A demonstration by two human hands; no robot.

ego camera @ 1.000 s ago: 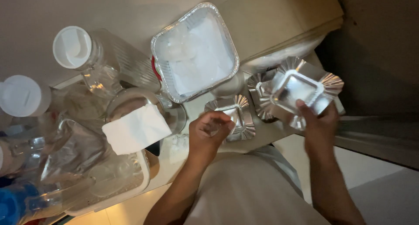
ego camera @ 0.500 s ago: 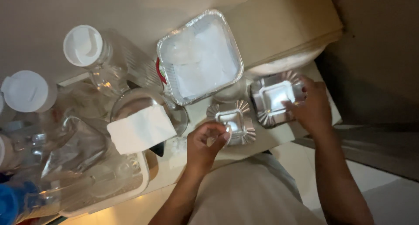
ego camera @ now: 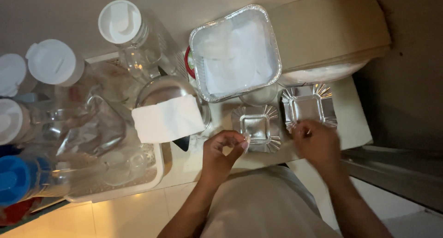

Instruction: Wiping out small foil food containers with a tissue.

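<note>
Two small silver foil plates with fluted rims lie side by side on a white counter. My left hand pinches the near left edge of the left foil plate. My right hand hovers at the near edge of the right foil plate, fingers curled and blurred; whether it touches the plate is unclear. Behind the plates stands a larger square foil tray with white paper inside.
A brown cardboard box stands at the back right. Left of the plates are a folded white napkin on a glass bowl, clear jars with white lids, crumpled plastic bags and a white dish rack. A blue lid sits far left.
My right hand brought the right foil plate down from the air onto the counter beside the left plate. My left hand stayed at the left plate.
</note>
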